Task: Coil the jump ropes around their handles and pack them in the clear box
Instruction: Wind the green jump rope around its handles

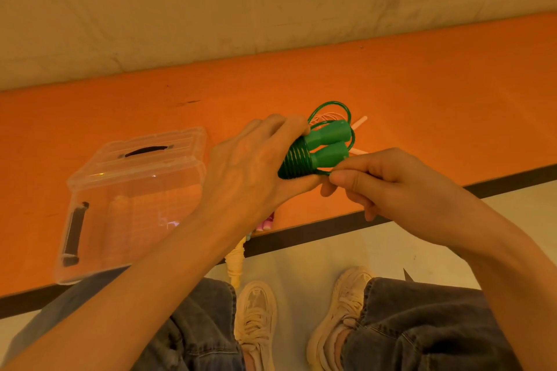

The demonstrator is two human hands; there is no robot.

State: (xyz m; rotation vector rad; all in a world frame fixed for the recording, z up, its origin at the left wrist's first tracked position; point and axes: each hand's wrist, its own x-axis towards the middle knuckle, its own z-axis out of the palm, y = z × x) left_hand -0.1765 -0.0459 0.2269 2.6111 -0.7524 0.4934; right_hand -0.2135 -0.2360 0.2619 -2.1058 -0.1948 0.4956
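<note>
A: Status on the green jump rope (313, 147)?

B: Left hand (250, 172) clamps both handles together so the coils stay tight; right hand (379, 181) pinches the loose cord, feeding the wrap. It's held above the orange table (422, 84).

A: Box?

B: Clear box (132, 202) at left, lid shut, one wrapped rope apparently inside.

- green jump rope (319, 147): both handles side by side, cord wound tight round their narrow ends, a loose loop still sticking out up top
- clear box (132, 205): sits on the orange desk, left side, black handles
</note>
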